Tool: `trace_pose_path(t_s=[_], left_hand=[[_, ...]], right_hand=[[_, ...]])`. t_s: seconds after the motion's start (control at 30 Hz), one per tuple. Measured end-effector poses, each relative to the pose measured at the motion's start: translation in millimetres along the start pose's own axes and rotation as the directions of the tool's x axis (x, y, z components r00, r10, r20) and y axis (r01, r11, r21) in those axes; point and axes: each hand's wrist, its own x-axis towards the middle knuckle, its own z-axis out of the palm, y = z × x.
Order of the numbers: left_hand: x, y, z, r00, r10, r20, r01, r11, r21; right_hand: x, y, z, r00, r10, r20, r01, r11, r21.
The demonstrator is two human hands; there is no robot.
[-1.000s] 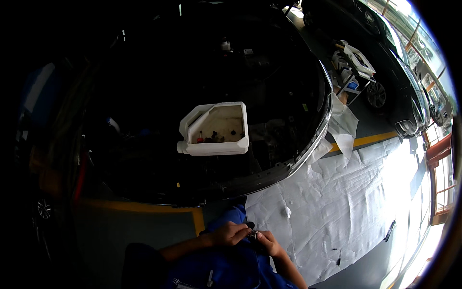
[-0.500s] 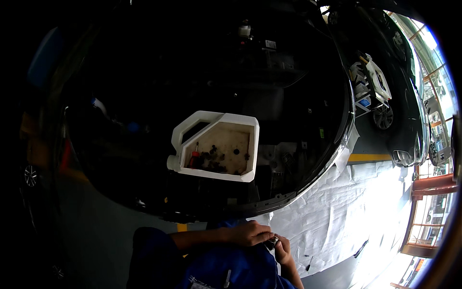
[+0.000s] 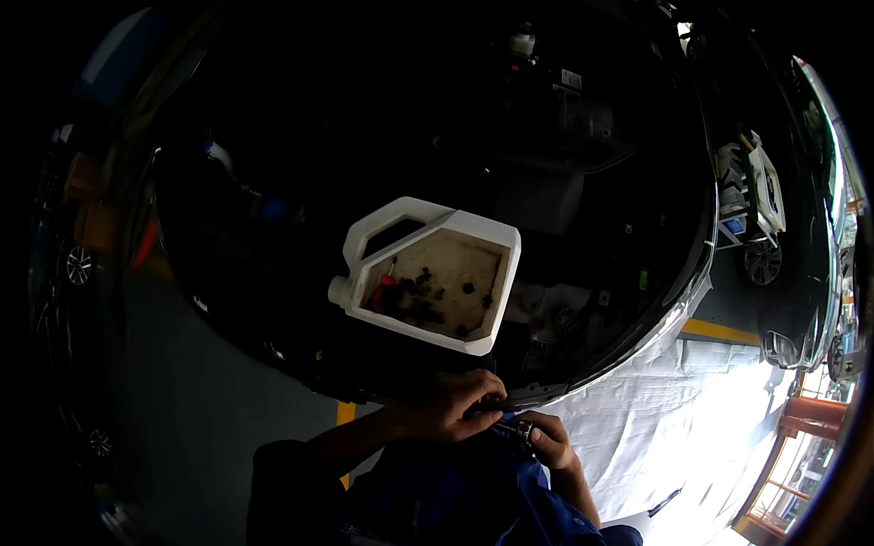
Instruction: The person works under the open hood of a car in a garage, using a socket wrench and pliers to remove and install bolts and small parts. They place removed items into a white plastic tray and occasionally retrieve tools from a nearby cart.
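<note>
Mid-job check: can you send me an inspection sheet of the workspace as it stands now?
Surface: open engine bay of a vehicle, mostly too dark to read.
Job's things: small metallic part at the right hand's fingers; white cut-open jug lying over the bay, holding small dark pieces and a red-handled tool.
Clutter: slender dark tool on the floor side, at lower right.
Hands: left hand curled beside the part, its grip unclear; right hand grips the part.
Cables: nothing seen; shadow hides much.
Surroundings: pale floor sheet, yellow floor line, loaded cart and a second car at right.
</note>
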Motion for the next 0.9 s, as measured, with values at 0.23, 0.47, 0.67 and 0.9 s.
trace_pose_path(t_s=[0.23, 0.47, 0.67, 0.9], left_hand=[[55.7, -15.4, -115.4, 0.898, -0.239, -0.37, 0.416, 0.736, 0.533], [82.4, -100.4, -102.7, 0.889, -0.442, -0.118, 0.244, 0.241, 0.939], [103.7, -63.5, -136.1, 0.877, -0.454, -0.158, 0.427, 0.584, 0.69], [87.7, -76.7, -115.2, 0.814, -0.564, -0.138, 0.304, 0.21, 0.929]], right_hand=[[27.5, 5.8, -36.1, 0.978, -0.202, 0.056, 0.191, 0.968, 0.16], [38.3, -15.5, -48.8, 0.974, -0.211, 0.08, 0.204, 0.976, 0.079], [41.3, -5.2, -63.6, 0.986, -0.137, -0.094, 0.15, 0.978, 0.147], [57.3, -6.9, -74.7, 0.982, -0.189, 0.008, 0.185, 0.968, 0.17]])
